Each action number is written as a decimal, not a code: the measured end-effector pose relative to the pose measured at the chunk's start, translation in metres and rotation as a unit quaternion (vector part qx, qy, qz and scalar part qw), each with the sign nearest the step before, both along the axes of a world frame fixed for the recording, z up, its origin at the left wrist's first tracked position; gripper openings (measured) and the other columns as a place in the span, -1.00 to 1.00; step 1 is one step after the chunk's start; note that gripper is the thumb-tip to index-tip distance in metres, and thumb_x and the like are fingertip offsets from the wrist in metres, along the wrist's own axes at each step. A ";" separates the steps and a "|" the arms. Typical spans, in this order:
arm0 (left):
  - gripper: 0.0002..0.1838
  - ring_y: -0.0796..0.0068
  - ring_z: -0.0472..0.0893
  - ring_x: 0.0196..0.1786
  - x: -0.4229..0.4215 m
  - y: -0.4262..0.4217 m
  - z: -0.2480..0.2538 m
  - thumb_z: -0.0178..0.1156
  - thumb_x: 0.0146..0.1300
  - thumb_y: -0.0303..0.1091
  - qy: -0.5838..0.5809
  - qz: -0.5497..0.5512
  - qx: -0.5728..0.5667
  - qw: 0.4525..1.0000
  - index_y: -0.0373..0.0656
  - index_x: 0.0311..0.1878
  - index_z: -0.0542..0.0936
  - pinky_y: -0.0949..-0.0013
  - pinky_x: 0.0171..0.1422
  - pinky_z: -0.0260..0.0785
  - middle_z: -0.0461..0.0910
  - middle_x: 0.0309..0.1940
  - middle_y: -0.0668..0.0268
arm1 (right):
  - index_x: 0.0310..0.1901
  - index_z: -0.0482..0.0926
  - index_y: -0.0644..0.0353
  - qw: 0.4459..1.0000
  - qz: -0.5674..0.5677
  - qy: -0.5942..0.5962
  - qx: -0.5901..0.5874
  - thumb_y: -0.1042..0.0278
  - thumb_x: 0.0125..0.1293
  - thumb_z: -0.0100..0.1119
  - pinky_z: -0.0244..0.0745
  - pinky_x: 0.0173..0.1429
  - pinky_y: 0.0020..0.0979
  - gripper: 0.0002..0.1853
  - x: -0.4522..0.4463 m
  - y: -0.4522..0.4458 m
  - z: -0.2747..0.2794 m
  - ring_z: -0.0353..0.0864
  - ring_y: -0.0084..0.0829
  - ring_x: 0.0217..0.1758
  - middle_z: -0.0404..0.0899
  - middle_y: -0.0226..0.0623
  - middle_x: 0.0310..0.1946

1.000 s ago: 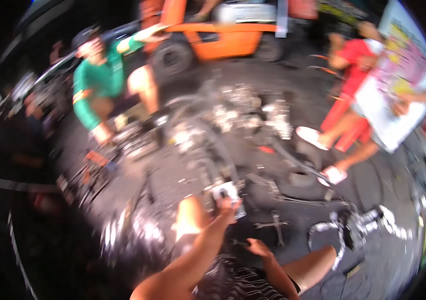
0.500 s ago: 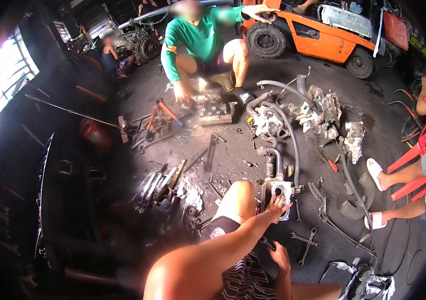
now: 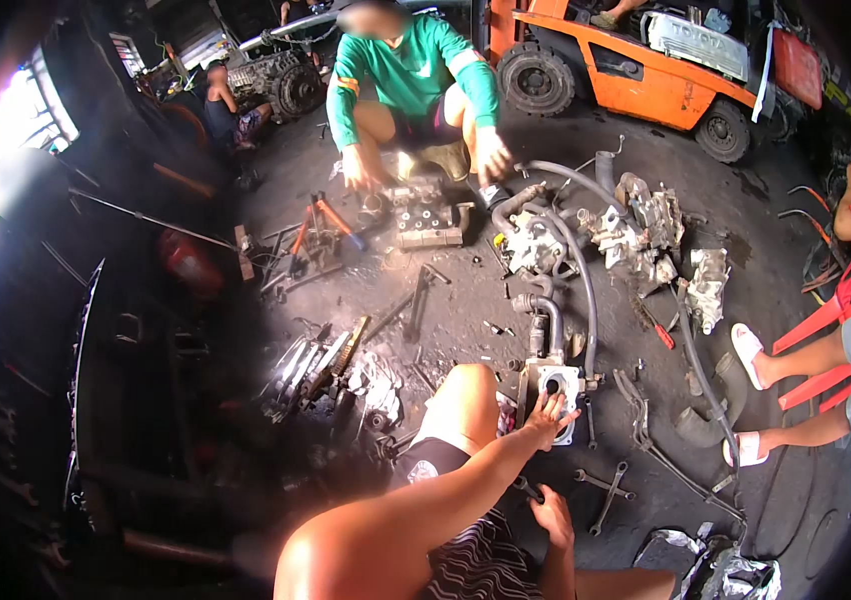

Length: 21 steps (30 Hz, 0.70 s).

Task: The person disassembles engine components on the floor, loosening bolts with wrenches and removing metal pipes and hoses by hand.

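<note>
My left hand (image 3: 549, 420) lies with fingers spread on the pale flange of a metal engine housing (image 3: 543, 375). The flange surrounds a dark round opening just beyond the fingertips. A curved hose (image 3: 546, 309) rises from the housing's far end. Close to my lap, my right hand (image 3: 552, 512) is closed around a dark wrench-like tool (image 3: 529, 488), its exact kind partly hidden by the fingers. Two crossed wrenches (image 3: 607, 493) lie on the floor right of that hand. Another slim wrench (image 3: 591, 425) rests beside the housing.
A co-worker in a green top (image 3: 411, 75) squats behind an engine block (image 3: 429, 222). Greasy engine parts (image 3: 636, 235) and a long pipe (image 3: 666, 450) lie to the right. Someone's legs and pink slippers (image 3: 746, 355) are at the right edge. An orange forklift (image 3: 636, 75) stands behind.
The co-worker's outstretched arm has come down from beside the forklift to near the knee. My hands stay almost where they were, left on the housing and right on the tool.
</note>
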<state>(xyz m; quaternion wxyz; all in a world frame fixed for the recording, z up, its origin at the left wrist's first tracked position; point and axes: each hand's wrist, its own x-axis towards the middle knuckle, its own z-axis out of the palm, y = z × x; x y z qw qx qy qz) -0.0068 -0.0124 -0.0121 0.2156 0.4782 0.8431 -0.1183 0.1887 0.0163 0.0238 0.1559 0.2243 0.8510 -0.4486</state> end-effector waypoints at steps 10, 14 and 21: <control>0.21 -0.11 0.09 0.42 -0.002 0.000 -0.029 0.54 -0.31 0.08 -0.016 0.017 0.105 0.994 0.32 0.47 0.05 -0.27 0.39 -0.12 0.16 0.30 -0.09 | 0.02 0.54 0.22 0.999 0.016 -0.025 -0.010 0.15 0.20 0.20 0.48 0.01 -0.13 -0.58 0.009 0.004 -0.024 0.59 0.03 -0.02 0.61 0.04 -0.13; 0.27 -0.07 -0.11 0.52 0.007 0.017 -0.003 0.46 -0.21 0.10 0.001 0.005 0.054 0.999 0.30 0.52 -0.18 -0.33 0.46 -0.51 -0.11 0.47 -0.11 | -0.01 0.53 0.23 0.998 0.027 0.050 0.032 0.07 0.24 0.13 0.48 0.00 -0.12 -0.58 0.029 0.027 -0.060 0.59 0.03 -0.02 0.61 0.02 -0.12; 0.30 -0.06 -0.19 0.55 0.004 0.013 -0.014 0.43 -0.18 0.12 0.014 0.012 0.037 0.999 0.31 0.52 -0.30 -0.33 0.46 -0.59 -0.23 0.50 -0.13 | -0.02 0.53 0.23 1.000 -0.003 0.028 0.013 0.08 0.22 0.10 0.46 0.03 -0.11 -0.58 0.023 0.015 -0.047 0.59 0.03 -0.02 0.60 0.03 -0.10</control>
